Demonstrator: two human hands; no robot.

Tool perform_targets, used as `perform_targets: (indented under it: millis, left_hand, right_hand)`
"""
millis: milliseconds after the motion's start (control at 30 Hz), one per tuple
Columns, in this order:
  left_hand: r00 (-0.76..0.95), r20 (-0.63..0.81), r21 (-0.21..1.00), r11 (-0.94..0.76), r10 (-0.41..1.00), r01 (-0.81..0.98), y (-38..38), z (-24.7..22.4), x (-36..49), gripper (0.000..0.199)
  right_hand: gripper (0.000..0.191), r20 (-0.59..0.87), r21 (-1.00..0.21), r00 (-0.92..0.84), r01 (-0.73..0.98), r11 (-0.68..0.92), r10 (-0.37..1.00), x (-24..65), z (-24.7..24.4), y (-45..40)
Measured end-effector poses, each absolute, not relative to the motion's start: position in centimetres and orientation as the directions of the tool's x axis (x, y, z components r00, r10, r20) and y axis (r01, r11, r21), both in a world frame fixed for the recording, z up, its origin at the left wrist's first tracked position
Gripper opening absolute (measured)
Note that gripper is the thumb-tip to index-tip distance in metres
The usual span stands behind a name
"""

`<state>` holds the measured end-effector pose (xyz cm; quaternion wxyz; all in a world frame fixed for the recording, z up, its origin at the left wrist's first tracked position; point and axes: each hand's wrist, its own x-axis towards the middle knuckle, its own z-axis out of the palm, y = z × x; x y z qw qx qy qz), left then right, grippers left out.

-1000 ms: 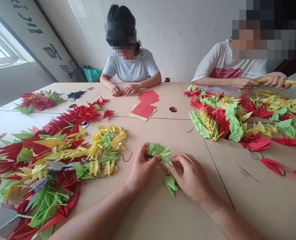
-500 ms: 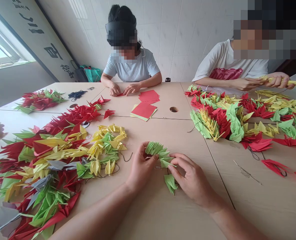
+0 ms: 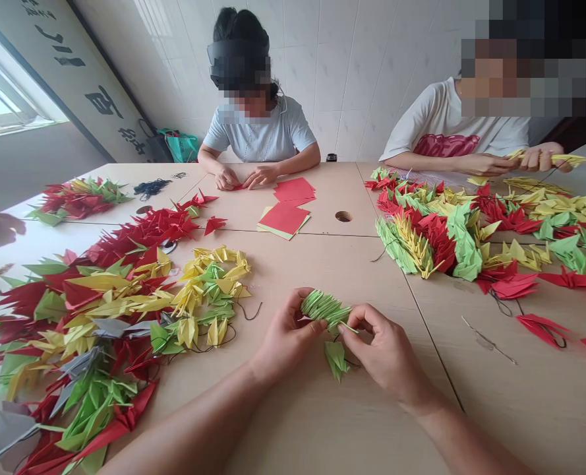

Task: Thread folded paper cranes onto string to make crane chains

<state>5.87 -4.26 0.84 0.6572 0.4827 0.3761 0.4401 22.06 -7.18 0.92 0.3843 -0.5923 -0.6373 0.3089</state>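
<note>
The fingers (image 3: 310, 315) of the left hand (image 3: 287, 343) are closed, curling around the left end of a tight stack of pale green folded-paper cranes (image 3: 325, 309), with the thumb on top. The right hand (image 3: 384, 353) is curved and partly closed, its thumb and forefinger pinching a pointed paper wing at the stack's right end. Neither hand is released; together they hold the stack just above the pale wooden bench (image 3: 297, 429), near the person and a little right of centre. A single green paper crane (image 3: 336, 359) hangs just below, close to the right hand, with a thin dark thread beside it. This kind of work goes best with a firm, even pinch from both sides, so that the packed folds stay square and the paper is not crushed. To the left lies a large heap of red, yellow and green paper cranes (image 3: 124, 310); to the right lies another (image 3: 463, 244). Far ahead, squares of red paper (image 3: 285, 218) lie on the bench.
</note>
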Motion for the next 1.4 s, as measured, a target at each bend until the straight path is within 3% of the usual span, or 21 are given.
perform_targets:
  millis: [233, 500, 567, 700, 867, 1233, 1400]
  left_hand:
    - [0.402, -0.070, 0.942, 0.193, 0.913, -0.275, -4.5, 0.8, 6.2, 0.035]
    - [0.206, -0.101, 0.972, 0.141, 0.973, -0.186, -4.1, 0.5, 6.2, 0.030]
    - [0.145, -0.105, 0.974, 0.131, 0.984, -0.184, -3.9, 0.4, 6.1, 0.029]
    - [0.091, -0.091, 0.975, 0.107, 0.992, -0.193, -3.7, 0.1, 6.0, 0.027]
    - [0.108, -0.095, 0.976, 0.114, 0.990, -0.186, -3.8, 0.1, 6.0, 0.027]
    - [0.081, -0.077, 0.980, 0.091, 0.994, -0.179, -3.7, -0.1, 5.9, 0.028]
    - [0.086, -0.070, 0.985, 0.082, 0.994, -0.153, -3.9, 0.1, 6.0, 0.027]
  right_hand:
    - [0.018, 0.054, -0.896, 0.046, 0.444, 0.028, 0.997, 22.1, 0.7, -7.2]
    - [0.019, 0.117, -0.932, 0.026, 0.347, 0.100, 0.993, 22.2, 0.1, -7.0]
    - [0.022, 0.127, -0.876, 0.032, 0.472, 0.097, 0.991, 22.3, 0.3, -7.0]
    - [0.029, 0.159, -0.640, -0.060, 0.754, 0.149, 0.985, 22.3, 0.5, -7.2]
    - [0.018, 0.213, -0.512, -0.147, 0.825, 0.239, 0.966, 21.8, 0.0, -7.4]
    - [0.012, 0.255, -0.588, -0.278, 0.715, 0.377, 0.926, 21.8, 0.0, -7.4]
    - [0.016, 0.222, -0.715, -0.243, 0.618, 0.327, 0.944, 21.8, 0.5, -7.4]
